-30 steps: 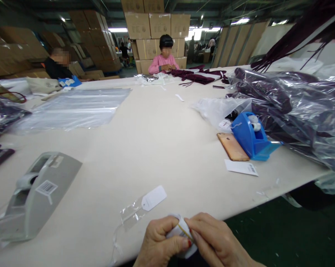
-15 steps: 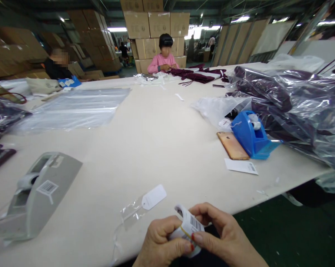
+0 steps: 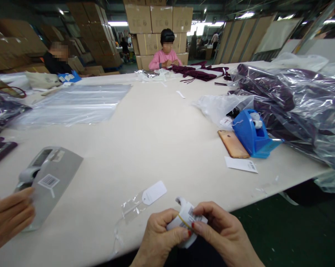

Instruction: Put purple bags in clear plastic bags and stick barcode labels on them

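Note:
Low in the view, my left hand (image 3: 162, 233) is closed round a curled bundle of white barcode labels (image 3: 183, 222) with a yellow rubber band about it. From the other side, my right hand (image 3: 221, 231) grips the same bundle with thumb and fingers pressed on its printed face. Both hands are at the table's near edge. Just beyond them lies a white hang tag (image 3: 154, 193) on the table, beside a clear plastic strip (image 3: 131, 206). What the fingers under the bundle do is hidden.
Another person's hand (image 3: 12, 217) is at the grey tape dispenser (image 3: 59, 167). Rightward are a blue tape dispenser (image 3: 249, 131), a phone (image 3: 234, 144), a white card (image 3: 241, 164) and bagged dark garments (image 3: 289, 100). Clear bags (image 3: 81, 104) lie left; a person in pink (image 3: 164, 55) sits opposite.
Another person's hand has come in from the left to the grey tape dispenser. The label bundle has tilted a little in my hands, with more of the rubber band showing.

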Available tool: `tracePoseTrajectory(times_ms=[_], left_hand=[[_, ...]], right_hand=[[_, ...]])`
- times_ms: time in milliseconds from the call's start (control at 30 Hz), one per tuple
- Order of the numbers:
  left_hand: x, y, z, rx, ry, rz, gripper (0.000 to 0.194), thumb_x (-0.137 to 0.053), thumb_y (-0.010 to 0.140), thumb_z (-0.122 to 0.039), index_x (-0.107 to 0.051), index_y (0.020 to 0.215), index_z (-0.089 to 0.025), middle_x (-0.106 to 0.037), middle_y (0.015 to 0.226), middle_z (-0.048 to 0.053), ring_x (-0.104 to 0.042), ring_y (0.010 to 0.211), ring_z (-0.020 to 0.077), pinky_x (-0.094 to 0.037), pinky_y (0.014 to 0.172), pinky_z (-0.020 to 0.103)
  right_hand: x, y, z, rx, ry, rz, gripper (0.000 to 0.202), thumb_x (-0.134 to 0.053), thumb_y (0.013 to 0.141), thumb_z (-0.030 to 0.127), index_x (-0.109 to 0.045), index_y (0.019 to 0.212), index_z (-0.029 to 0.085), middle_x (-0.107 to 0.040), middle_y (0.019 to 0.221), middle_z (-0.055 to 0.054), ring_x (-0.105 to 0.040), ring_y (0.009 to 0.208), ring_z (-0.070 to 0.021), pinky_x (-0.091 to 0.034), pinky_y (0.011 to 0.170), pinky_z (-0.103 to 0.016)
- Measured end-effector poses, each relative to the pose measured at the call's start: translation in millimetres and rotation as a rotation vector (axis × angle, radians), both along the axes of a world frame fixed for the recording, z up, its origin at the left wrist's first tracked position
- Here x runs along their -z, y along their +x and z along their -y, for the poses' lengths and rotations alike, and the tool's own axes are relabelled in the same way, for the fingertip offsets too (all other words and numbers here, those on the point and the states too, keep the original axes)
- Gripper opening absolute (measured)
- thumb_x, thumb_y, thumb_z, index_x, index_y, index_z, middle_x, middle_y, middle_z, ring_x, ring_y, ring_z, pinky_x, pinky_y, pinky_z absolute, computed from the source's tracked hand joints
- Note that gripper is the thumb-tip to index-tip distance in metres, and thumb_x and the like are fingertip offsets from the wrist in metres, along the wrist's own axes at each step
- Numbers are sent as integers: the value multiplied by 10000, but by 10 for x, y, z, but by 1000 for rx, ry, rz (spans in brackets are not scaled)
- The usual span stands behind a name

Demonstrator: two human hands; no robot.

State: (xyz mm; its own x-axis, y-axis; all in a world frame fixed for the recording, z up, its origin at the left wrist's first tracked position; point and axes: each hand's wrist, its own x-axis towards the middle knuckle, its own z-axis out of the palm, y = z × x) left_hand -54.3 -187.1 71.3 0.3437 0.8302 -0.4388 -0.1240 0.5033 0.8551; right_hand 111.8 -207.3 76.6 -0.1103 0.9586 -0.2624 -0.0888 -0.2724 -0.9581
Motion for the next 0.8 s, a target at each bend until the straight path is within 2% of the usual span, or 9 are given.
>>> tracePoseTrajectory(times_ms=[133, 267, 567, 700, 800], left_hand=[[2, 30, -10, -23, 60, -49, 266, -738, 605, -365, -678, 691, -121, -471, 552, -31, -355, 535, 80, -263, 511, 210], [6, 42, -27, -17, 111, -87, 235, -717, 616, -352, -667, 667, -127, -437, 543, -40, -331, 528, 80, -262, 497, 209], [-10, 101, 9, -74, 164, -109, 214, -705, 659, -330, -696, 733, -130, -534, 590, -19, -397, 570, 91, -311, 539, 209], [-26, 142, 34, -139, 120, -88, 239, -728, 641, -348, -696, 737, -131, -559, 611, -10, -421, 595, 99, -332, 564, 211], [-11, 150, 38, -130, 114, -79, 269, -735, 644, -373, -698, 753, -130, -562, 624, -6, -431, 608, 104, -346, 575, 212]], right_hand=[[71, -29, 52, 34, 109, 109, 212, -640, 799, 363, -623, 950, 216, -627, 824, -23, -579, 736, -149, -493, 678, -252], [92, -20, 32, 35, 235, 150, 176, -632, 805, 326, -644, 945, 220, -594, 1014, -69, -600, 891, -184, -517, 739, -262], [142, -88, 71, 105, 228, 67, 191, -594, 843, 294, -661, 1021, 272, -480, 1121, -61, -601, 917, -157, -529, 744, -233], [128, -122, 69, 147, 256, 85, 179, -604, 838, 291, -674, 1001, 274, -526, 1060, -51, -603, 907, -154, -526, 743, -221], [124, -126, 75, 154, 327, 167, 182, -582, 852, 267, -671, 1010, 274, -558, 991, -40, -604, 877, -144, -516, 737, -212]])
